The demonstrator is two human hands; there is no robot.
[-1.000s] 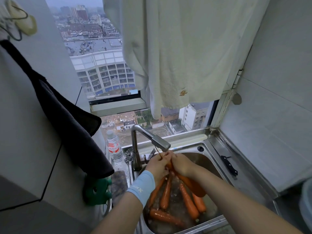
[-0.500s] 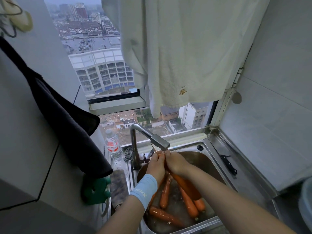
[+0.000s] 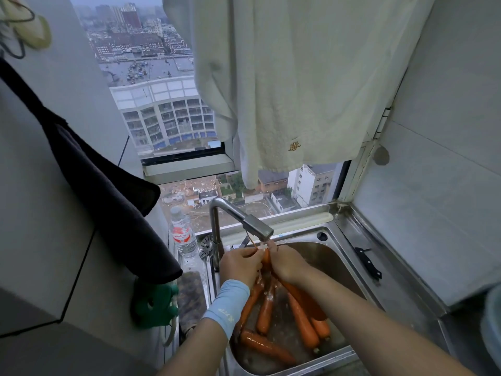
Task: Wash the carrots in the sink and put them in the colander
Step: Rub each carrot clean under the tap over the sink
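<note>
Left hand [image 3: 240, 264], lower centre of frame: fingers curled round the thin end of the held carrot [image 3: 303, 297]. Right hand [image 3: 284, 263], just to its right: gripping the same thin end, while the thick end slants toward the lower right over the basin. Change over the last second: slight. Both hands have stayed beneath the faucet spout [image 3: 256, 227], drifting only a little leftward, grip unaltered. Loose carrots [image 3: 302, 318], about five, lie where they lay in the wet sink [image 3: 343, 241]. Reading: one carrot is still being rubbed, and none appears ready for transfer. Colander: none identifiable in view. Knife [image 3: 368, 263] on the steel counter [image 3: 406, 294], right. Water bottle [image 3: 184, 234], left of the faucet.
</note>
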